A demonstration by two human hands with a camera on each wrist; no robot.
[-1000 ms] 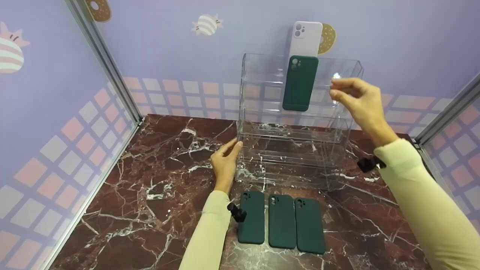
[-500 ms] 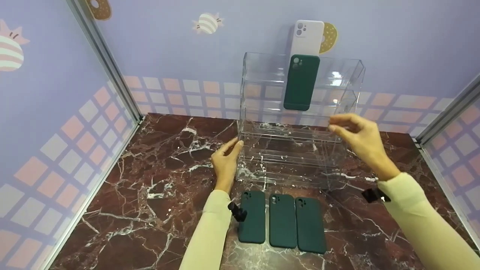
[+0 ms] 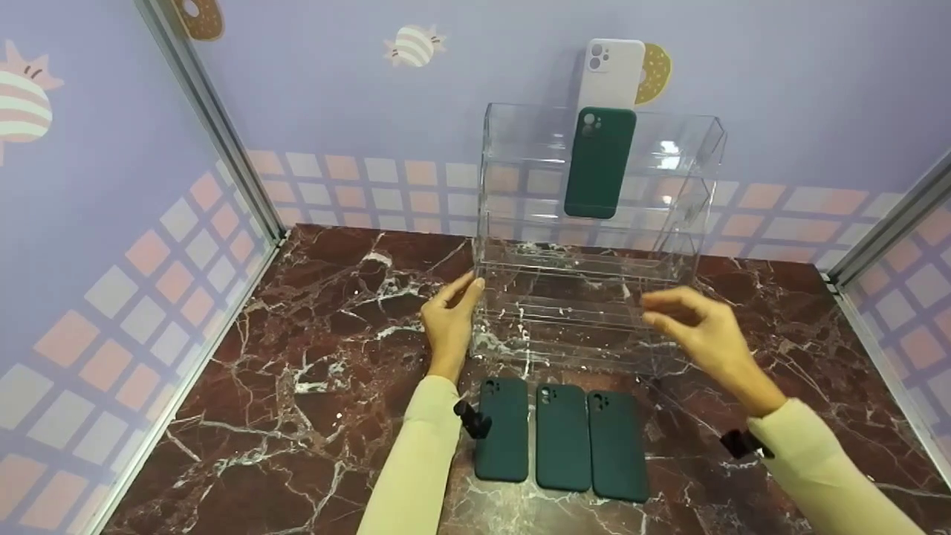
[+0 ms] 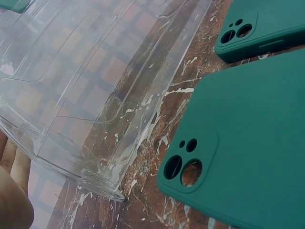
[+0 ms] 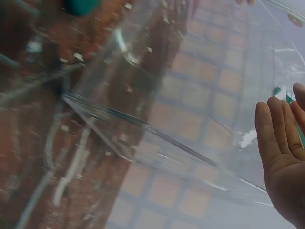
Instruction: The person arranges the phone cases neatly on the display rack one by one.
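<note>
A clear acrylic stepped display stand stands on the marbled table against the wall. My left hand rests at its left side, fingers extended and thumb tip at the edge; the left wrist view shows the fingers against the outer panel. To the front right of the stand, my right hand is held with fingers and thumb loosely apart and nothing between them. One green phone case leans upright on an upper tier, before a white phone case. Three more green phone cases, the middle one among them, lie in front.
Purple patterned walls enclose the marbled table at the back and both sides. A metal corner strip runs down at the left. Small black cameras sit on both wrists, the left one overlapping the leftmost green case.
My right hand has come down from beside the upper tier to the stand's lower front right. My left hand, the stand and the cases stay where they were.
</note>
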